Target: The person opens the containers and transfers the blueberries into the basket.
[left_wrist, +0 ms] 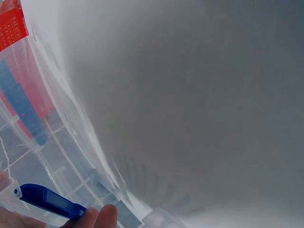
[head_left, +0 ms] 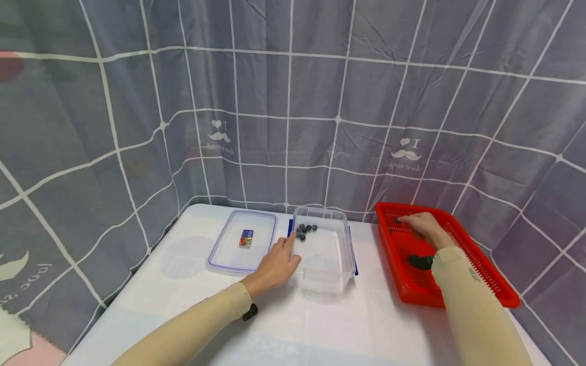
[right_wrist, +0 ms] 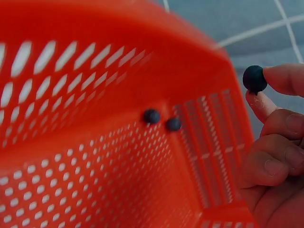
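My right hand (head_left: 427, 227) is over the far left part of a red basket (head_left: 397, 277). Thumb and forefinger pinch a dark blueberry (right_wrist: 255, 78), with the other fingers bent. Two more blueberries (right_wrist: 151, 116) lie in a corner of the basket in the right wrist view. My left hand (head_left: 273, 264) is at the left side of a clear plastic container (head_left: 331, 259), its forefinger stretched toward the rim. In the left wrist view its fingertips touch a blue clip (left_wrist: 52, 202) on the container. Several blueberries (head_left: 302, 237) sit in the container's far left part.
A clear lid (head_left: 233, 249) with a blue-violet edge and a fruit label (head_left: 245, 238) lies left of the container. White cloth covers the table (head_left: 320, 325). A grey checked curtain (head_left: 311, 142) hangs behind and at both sides.
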`<state>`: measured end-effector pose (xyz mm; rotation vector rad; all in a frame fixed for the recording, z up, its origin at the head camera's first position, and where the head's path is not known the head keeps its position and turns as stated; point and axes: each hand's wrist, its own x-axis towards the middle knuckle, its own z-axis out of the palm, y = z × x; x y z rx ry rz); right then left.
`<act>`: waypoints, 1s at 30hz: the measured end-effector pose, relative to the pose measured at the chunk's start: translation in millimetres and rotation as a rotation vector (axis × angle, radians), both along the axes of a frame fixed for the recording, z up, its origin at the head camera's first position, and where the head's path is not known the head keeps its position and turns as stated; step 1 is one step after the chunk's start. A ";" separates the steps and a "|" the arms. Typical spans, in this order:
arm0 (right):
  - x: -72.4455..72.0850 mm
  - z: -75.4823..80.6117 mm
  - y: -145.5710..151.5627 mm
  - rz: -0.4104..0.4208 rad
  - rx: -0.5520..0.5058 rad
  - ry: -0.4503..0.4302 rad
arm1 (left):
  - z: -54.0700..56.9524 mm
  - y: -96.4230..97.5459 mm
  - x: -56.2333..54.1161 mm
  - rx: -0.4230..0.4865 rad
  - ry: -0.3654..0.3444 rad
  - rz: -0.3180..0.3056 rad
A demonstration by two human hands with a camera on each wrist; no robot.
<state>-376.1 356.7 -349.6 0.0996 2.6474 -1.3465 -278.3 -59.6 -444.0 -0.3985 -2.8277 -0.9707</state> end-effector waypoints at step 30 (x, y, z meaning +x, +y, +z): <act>3.0 -24.3 18.5 -0.041 0.011 -0.047 | -2.8 -1.1 -1.5 -0.002 -0.013 -0.002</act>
